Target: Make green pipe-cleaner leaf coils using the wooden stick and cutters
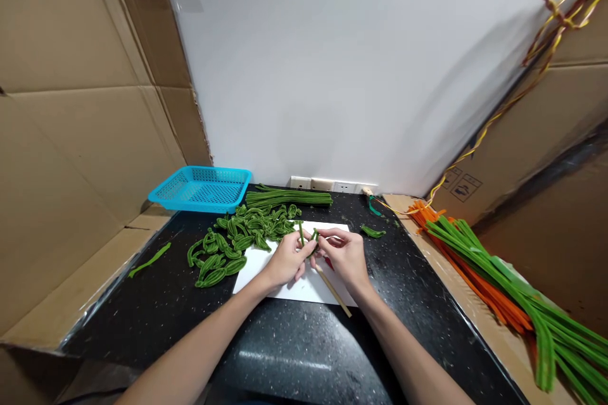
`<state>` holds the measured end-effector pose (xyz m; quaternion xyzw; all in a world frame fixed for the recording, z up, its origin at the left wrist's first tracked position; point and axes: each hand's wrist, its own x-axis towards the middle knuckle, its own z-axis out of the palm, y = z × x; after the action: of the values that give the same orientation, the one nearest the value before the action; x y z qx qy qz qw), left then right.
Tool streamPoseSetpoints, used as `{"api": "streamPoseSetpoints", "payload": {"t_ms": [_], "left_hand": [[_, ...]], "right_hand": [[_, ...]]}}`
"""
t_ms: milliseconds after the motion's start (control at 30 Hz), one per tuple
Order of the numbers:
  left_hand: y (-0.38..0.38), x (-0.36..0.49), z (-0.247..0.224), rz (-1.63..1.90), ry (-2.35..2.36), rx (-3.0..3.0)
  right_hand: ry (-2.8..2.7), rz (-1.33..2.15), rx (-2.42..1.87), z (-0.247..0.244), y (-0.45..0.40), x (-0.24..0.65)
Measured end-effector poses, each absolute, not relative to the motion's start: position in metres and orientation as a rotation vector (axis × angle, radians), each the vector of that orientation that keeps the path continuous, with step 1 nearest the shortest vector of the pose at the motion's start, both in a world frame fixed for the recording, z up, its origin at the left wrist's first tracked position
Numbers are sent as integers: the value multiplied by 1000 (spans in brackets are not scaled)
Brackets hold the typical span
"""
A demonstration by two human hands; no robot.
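Note:
Over a white sheet [294,288] my two hands meet around a dark green pipe cleaner [301,233]. My left hand [289,258] pinches it, with one straight end sticking up past the fingers. The fingertips of my right hand [342,253] close on another part of it, to the right. Its lower part is hidden behind my fingers. Beneath my right hand a thin wooden stick [335,292] slants toward me, and a small red thing [329,262] shows beside it. Left of my hands lies a pile of leaf-shaped bent green pipe cleaners [247,229].
A blue perforated basket [204,190] stands at the back left. Straight green pipe cleaners [289,197] lie by the wall. One bent leaf shape [373,232] rests right of the sheet. Orange [494,294] and bright green bundles [513,285] lie on cardboard at right. A twisted cable [479,142] hangs there.

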<state>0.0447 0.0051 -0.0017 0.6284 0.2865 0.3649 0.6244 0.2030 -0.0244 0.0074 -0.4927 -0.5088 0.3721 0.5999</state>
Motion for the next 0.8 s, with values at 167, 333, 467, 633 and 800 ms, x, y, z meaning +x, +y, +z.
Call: {"api": "streamPoseSetpoints", "payload": {"t_ms": [167, 333, 467, 633, 800], "left_hand": [[6, 46, -4, 866, 648, 1412], [7, 45, -5, 875, 632, 1392], [7, 45, -6, 858, 642, 1391], [5, 45, -6, 828, 635, 1406], [5, 45, -5, 835, 703, 1417]], "right_hand": [[-1193, 852, -1159, 10, -22, 206], [-1262, 825, -1168, 13, -24, 205], [-1297, 778, -1216, 13, -26, 203], [-1257, 784, -1194, 8, -25, 204], [-1281, 817, -1224, 7, -24, 205]]}}
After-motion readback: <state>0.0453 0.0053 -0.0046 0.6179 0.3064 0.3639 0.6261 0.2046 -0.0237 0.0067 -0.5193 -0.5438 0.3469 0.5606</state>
